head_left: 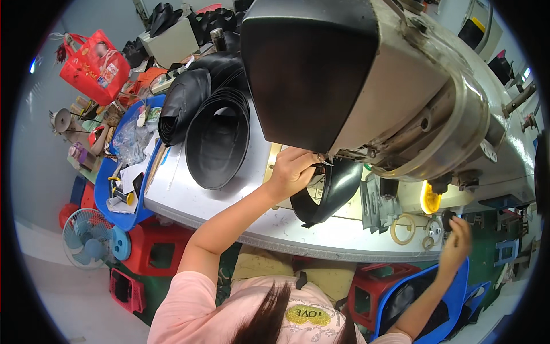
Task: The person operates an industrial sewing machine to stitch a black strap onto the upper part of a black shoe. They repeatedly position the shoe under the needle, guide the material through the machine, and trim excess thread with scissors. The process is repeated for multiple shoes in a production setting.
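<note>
A large sewing machine (412,86) with a black end cover fills the upper middle and right. My left hand (292,172) is raised to the needle area under its head, fingers pinched beside small shiny metal parts. What they grip, if anything, is hidden. Just right of that hand, a curved glossy black sheet piece (338,192) lies under the machine head on the white table. Off the table's right side, my right hand (456,243) is smeared by motion, its fingertips close to a dark round object (448,220). Whether it holds this object I cannot tell.
Rolled black sheets (217,146) stand left on the white table (269,238). Grey strips (375,203) and a tan ring (403,229) lie right. A blue tray (117,218) of odds and ends, a fan (89,238), red stools (157,246) and a blue bin (458,298) surround me.
</note>
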Demonstrator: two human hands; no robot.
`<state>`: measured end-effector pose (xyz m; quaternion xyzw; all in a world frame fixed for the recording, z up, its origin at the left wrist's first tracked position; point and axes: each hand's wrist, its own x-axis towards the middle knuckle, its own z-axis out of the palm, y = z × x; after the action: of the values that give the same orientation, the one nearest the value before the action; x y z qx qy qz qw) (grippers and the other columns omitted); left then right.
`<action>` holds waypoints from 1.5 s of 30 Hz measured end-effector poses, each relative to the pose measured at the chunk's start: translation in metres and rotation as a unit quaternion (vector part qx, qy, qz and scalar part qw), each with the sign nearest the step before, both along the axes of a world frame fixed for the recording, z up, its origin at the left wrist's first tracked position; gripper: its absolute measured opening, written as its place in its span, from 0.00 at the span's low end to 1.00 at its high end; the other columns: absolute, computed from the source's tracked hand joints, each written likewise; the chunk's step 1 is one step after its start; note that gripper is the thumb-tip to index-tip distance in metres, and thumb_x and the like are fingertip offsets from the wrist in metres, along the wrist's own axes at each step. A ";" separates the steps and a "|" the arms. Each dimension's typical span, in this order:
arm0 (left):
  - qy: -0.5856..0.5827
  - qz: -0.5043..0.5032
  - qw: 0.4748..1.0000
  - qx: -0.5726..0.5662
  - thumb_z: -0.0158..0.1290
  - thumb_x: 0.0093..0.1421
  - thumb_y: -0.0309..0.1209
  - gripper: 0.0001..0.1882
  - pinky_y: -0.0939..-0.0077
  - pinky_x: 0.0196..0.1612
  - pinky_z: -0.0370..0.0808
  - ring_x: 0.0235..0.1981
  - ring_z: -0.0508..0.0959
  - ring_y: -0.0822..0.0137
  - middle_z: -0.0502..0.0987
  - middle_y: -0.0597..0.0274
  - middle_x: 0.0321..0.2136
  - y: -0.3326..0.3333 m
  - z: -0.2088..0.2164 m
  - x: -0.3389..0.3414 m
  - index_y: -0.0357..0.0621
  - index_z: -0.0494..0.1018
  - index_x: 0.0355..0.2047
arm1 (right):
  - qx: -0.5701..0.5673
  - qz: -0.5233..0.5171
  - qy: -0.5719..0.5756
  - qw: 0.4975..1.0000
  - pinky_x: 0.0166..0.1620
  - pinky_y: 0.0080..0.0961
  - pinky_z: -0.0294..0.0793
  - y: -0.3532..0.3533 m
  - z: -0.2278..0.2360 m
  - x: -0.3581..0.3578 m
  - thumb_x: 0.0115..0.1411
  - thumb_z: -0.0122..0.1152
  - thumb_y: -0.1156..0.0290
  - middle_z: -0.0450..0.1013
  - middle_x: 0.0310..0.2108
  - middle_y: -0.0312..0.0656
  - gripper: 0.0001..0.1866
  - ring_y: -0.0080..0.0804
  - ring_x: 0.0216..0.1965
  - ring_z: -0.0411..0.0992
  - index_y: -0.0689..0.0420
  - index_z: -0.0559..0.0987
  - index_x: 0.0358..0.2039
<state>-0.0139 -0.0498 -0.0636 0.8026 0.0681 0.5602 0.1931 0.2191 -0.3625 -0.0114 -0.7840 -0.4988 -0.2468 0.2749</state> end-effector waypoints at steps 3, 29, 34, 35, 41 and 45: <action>-0.032 -0.012 0.999 0.013 0.47 0.33 0.11 0.14 0.79 0.14 0.61 0.10 0.68 0.66 0.69 0.58 0.12 0.002 0.001 0.004 0.38 0.73 0.22 | 0.017 -0.054 -0.027 0.998 0.36 0.25 0.69 0.010 -0.012 -0.015 0.38 0.43 0.93 0.71 0.33 0.44 0.19 0.39 0.36 0.70 0.64 0.74 0.31; 0.007 -0.075 0.997 0.021 0.48 0.38 0.10 0.15 0.71 0.38 0.74 0.35 0.74 0.56 0.73 0.55 0.27 -0.006 -0.002 -0.008 0.36 0.72 0.27 | 0.042 -0.450 -0.043 0.891 0.33 0.26 0.67 -0.208 0.103 0.401 0.57 0.38 0.49 0.73 0.30 0.47 0.27 0.37 0.30 0.70 0.59 0.68 0.46; 0.009 -0.071 0.997 0.022 0.48 0.38 0.10 0.14 0.72 0.36 0.74 0.35 0.74 0.56 0.72 0.55 0.27 -0.006 -0.001 -0.011 0.36 0.71 0.26 | 0.054 -0.487 0.023 0.872 0.35 0.26 0.67 -0.191 0.098 0.406 0.57 0.39 0.51 0.72 0.33 0.48 0.26 0.39 0.31 0.70 0.59 0.67 0.47; 0.008 -0.074 0.997 0.023 0.48 0.38 0.10 0.14 0.72 0.36 0.74 0.34 0.74 0.56 0.72 0.55 0.27 -0.006 0.001 -0.011 0.36 0.71 0.26 | 0.060 -0.487 0.029 0.871 0.35 0.26 0.67 -0.192 0.099 0.403 0.57 0.39 0.51 0.72 0.33 0.48 0.26 0.39 0.31 0.70 0.59 0.67 0.47; 0.006 -0.076 0.997 0.012 0.48 0.38 0.10 0.13 0.72 0.34 0.73 0.33 0.74 0.56 0.72 0.55 0.26 -0.005 0.000 -0.012 0.35 0.71 0.26 | 0.105 -0.304 0.048 0.946 0.38 0.23 0.67 -0.180 0.107 0.334 0.58 0.42 0.59 0.70 0.40 0.44 0.19 0.32 0.36 0.69 0.58 0.70 0.45; 0.006 -0.066 0.997 -0.027 0.48 0.37 0.10 0.12 0.73 0.31 0.72 0.30 0.74 0.57 0.72 0.54 0.26 -0.007 0.000 -0.009 0.35 0.71 0.24 | 0.313 -0.189 0.093 0.926 0.33 0.14 0.66 -0.132 0.110 0.213 0.59 0.42 0.62 0.70 0.41 0.36 0.18 0.18 0.26 0.65 0.60 0.72 0.43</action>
<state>-0.0225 -0.0568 -0.0631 0.8031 0.0312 0.5396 0.2510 0.4321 -0.4944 0.0982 -0.7573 -0.2114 -0.3638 0.4994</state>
